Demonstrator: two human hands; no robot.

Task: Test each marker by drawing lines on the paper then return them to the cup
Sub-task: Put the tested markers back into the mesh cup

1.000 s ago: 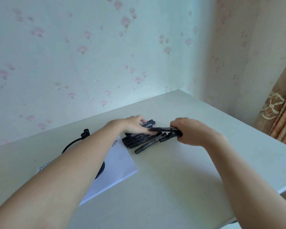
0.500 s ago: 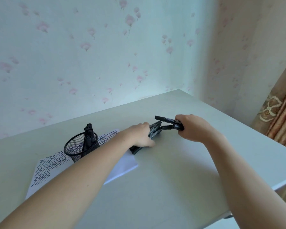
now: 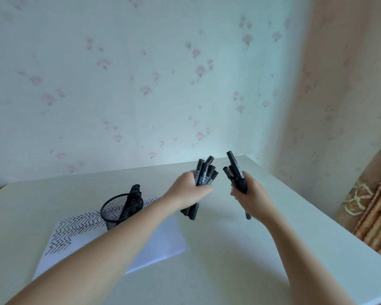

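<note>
My left hand point(image 3: 188, 191) grips a bundle of several black markers point(image 3: 204, 175), held upright above the table. My right hand point(image 3: 250, 193) holds a second bunch of black markers point(image 3: 235, 170), also upright, a short gap to the right of the first. A black mesh cup point(image 3: 114, 211) stands on the white paper point(image 3: 163, 241) at the left, with several black markers point(image 3: 133, 200) leaning inside it. The paper's left part is covered with black zigzag lines point(image 3: 75, 227). My left forearm crosses over the paper.
The pale table point(image 3: 229, 260) runs into a room corner; wallpapered walls rise behind and to the right. A patterned curtain point(image 3: 374, 212) hangs past the table's right edge. The table's front right edge is close to my right arm.
Both hands have lifted the markers off the table and turned them from lying flat to upright. The hands have drawn slightly apart.
</note>
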